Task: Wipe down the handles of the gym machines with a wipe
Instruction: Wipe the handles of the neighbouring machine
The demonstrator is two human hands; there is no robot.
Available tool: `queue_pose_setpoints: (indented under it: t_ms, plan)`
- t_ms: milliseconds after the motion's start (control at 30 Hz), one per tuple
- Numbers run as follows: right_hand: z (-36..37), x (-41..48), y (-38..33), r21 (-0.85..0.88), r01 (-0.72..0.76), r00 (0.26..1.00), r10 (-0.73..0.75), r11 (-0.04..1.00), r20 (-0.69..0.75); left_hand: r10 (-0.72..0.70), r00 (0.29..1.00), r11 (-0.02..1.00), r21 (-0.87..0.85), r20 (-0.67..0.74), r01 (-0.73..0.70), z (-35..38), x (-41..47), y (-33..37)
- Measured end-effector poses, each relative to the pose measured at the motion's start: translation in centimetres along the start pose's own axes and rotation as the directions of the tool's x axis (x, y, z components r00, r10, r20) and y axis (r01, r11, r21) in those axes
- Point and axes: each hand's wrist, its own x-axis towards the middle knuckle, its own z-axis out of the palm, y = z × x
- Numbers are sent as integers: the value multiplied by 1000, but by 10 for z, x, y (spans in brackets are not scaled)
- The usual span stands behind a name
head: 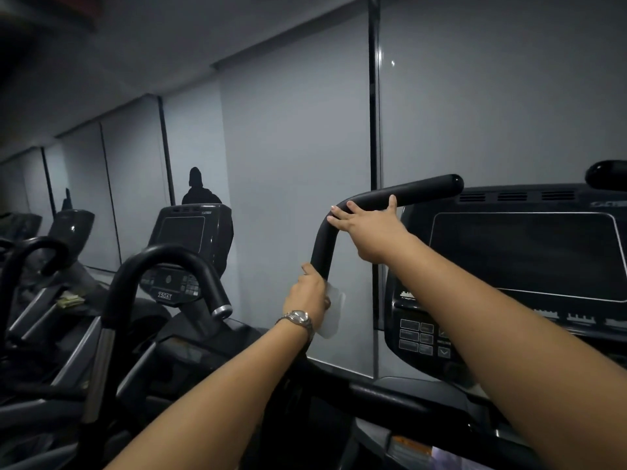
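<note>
Evidently the left hand [307, 296] is clutching the wipe [334, 310] round the handle [424, 189] at 6 o'clock, which is rising toward 12 (then bending to 2) where the right hand [369, 228] is resting, fingers straight.

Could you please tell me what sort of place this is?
Most likely a gym's cardio area: exercise machines stand in a row, each with a console and curved black handles, and the left hand holds a wipe against the nearest handle.
</note>
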Motion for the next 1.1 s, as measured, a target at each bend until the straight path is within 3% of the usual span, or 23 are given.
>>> queue_pose_setpoints:
  t_ms: [333, 533, 733, 967, 1100]
  plan:
    - [7, 5, 2, 10, 3, 1000, -3, 1000, -5, 53, 979, 982, -169, -198, -87, -49, 63, 45]
    - [5, 4, 1, -4, 3, 1000, -3, 1000, -10, 73, 993, 987, -138, -93, -86, -49, 43, 38]
    - [5, 4, 1, -14, 0, 1000, 0, 1000, 5, -41, 998, 991, -123, 52, 47, -22, 18, 12]
    - [4, 6, 2, -23, -8, 1000, 9, 1000, 28, -56, 996, 980, -195, -73, 41, -22, 27, 22]
    - [5, 4, -1, -18, -7, 1000, 8, 1000, 23, -59, 997, 988, -147, -59, 50, -17, 17, 19]
